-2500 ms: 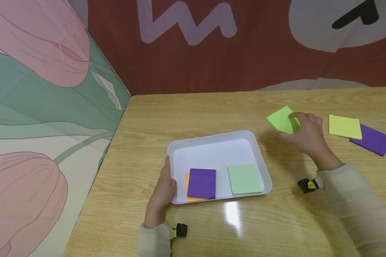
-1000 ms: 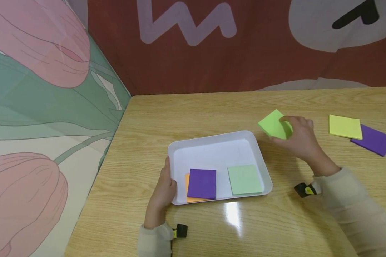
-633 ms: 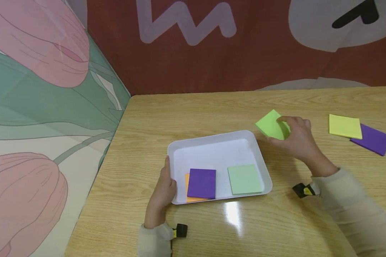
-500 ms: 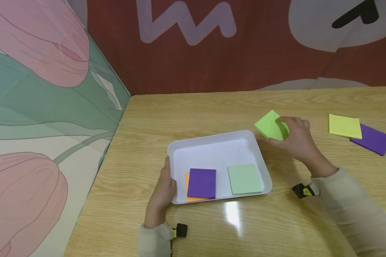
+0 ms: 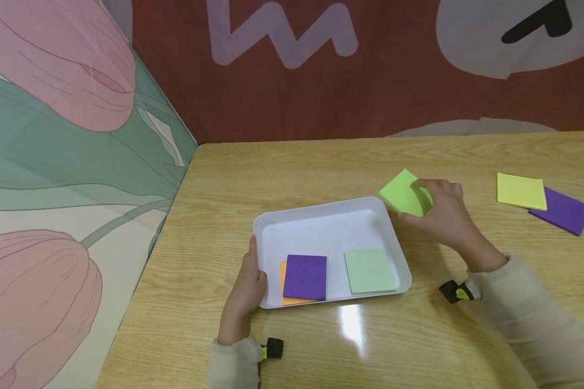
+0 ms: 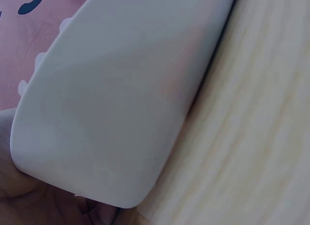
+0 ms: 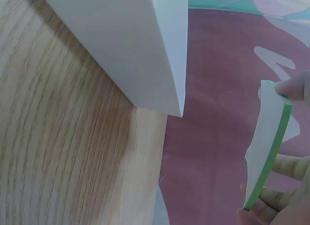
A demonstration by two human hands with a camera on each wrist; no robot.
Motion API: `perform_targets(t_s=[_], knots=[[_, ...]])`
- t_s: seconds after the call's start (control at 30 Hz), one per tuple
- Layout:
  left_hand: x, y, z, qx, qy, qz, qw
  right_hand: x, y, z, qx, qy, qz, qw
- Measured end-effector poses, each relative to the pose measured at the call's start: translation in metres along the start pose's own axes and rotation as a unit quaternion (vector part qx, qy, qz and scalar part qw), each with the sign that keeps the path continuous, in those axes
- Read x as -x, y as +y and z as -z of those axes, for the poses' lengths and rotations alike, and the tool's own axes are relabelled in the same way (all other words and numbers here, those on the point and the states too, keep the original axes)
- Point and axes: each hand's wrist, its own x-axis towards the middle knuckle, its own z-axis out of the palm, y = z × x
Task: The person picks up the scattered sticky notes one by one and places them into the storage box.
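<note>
Head view: right hand [image 5: 443, 216] pinching lime pad [image 5: 403, 192] above tray's [image 5: 321, 213] far right corner; left hand [image 5: 247, 289] gripping tray's near left corner, steadying.

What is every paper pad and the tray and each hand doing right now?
Lime green square sticky pad: held off the table at the tray's far right corner.
Right hand: pinches the lime pad.
Left hand: holds the tray's near left rim.
White plastic tray: flat on the table.
Purple square pad: in the tray, atop an orange pad.
Pale green square pad: flat in the tray.
Yellow square pad: on the table, overlapping another purple pad.
</note>
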Motion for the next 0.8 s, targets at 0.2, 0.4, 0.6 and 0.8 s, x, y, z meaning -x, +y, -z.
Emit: perform_targets(t_s=[0.2, 0.4, 0.6, 0.8], knots=[[0.0005, 0.0011, 0.0006, 0.002, -0.004, 0.009, 0.9999, 0.0027, -0.0031, -0.0025, -0.003, -0.007, -0.001, 1.0], [0.0006, 0.0009, 0.0009, 0.0, -0.005, 0.011, 0.9999, 0.0053, -0.0052, -0.0052, -0.005, -0.008, 0.007, 1.0], [0.0004, 0.0013, -0.0001, 0.005, -0.005, 0.017, 0.9998, 0.0074, -0.0068, -0.0076, -0.007, -0.012, 0.016, 1.0], [0.0001, 0.001, -0.0009, 0.012, -0.004, 0.016, 0.9998, 0.0092, -0.0093, -0.01, -0.003, -0.009, 0.03, 1.0]])
